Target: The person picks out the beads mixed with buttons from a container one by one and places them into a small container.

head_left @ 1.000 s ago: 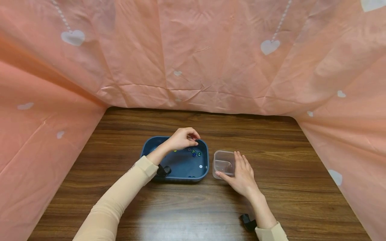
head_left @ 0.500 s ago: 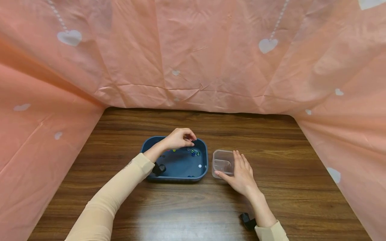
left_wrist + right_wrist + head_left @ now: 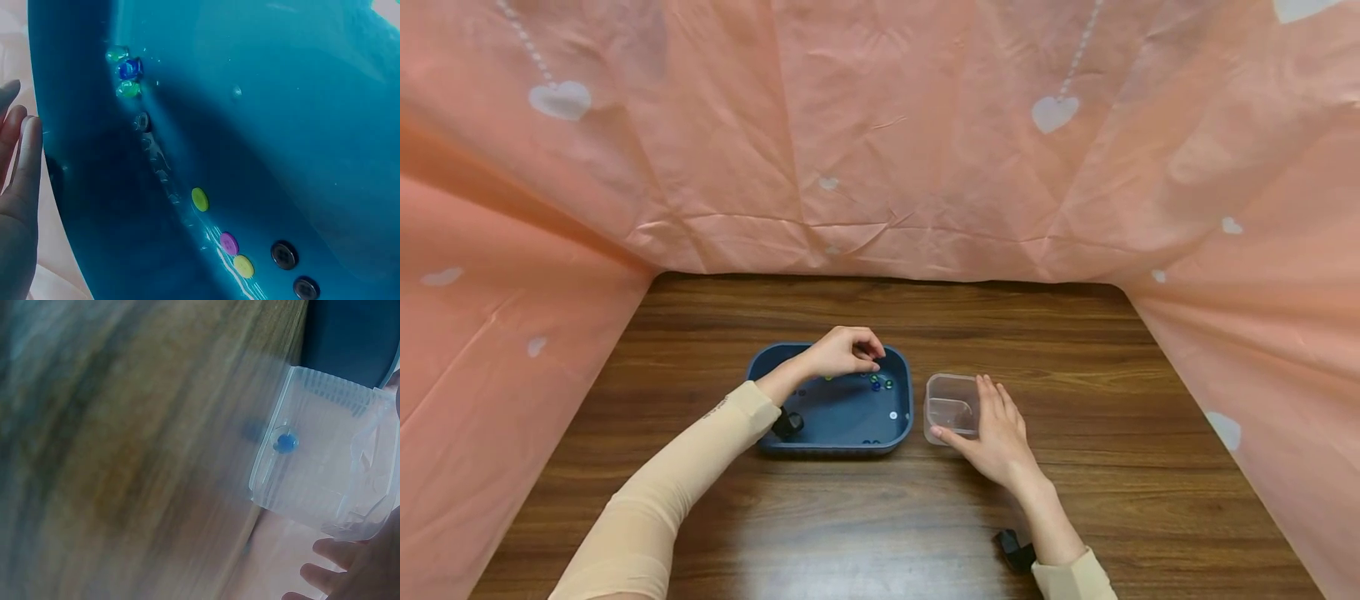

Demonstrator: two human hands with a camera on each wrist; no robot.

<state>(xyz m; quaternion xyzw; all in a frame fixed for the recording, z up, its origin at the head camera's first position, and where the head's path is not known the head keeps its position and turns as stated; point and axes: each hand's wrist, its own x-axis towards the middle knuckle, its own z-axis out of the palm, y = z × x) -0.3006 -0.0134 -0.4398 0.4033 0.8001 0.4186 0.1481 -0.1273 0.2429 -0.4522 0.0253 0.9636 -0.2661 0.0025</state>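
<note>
The left hand (image 3: 838, 353) has lowered a little; its bent fingers are now nearer the green-and-blue glass marbles (image 3: 130, 69) inside the blue plastic tray (image 3: 850, 417), which seem within easy reach. Whether they pinch anything, I cannot tell. The right hand (image 3: 1000, 437) grasps the clear plastic box (image 3: 951, 410) between thumb and fingers. Only the right wrist view shows a small blue ball (image 3: 285, 443) beyond these fingers, apparently inside the box.
</note>
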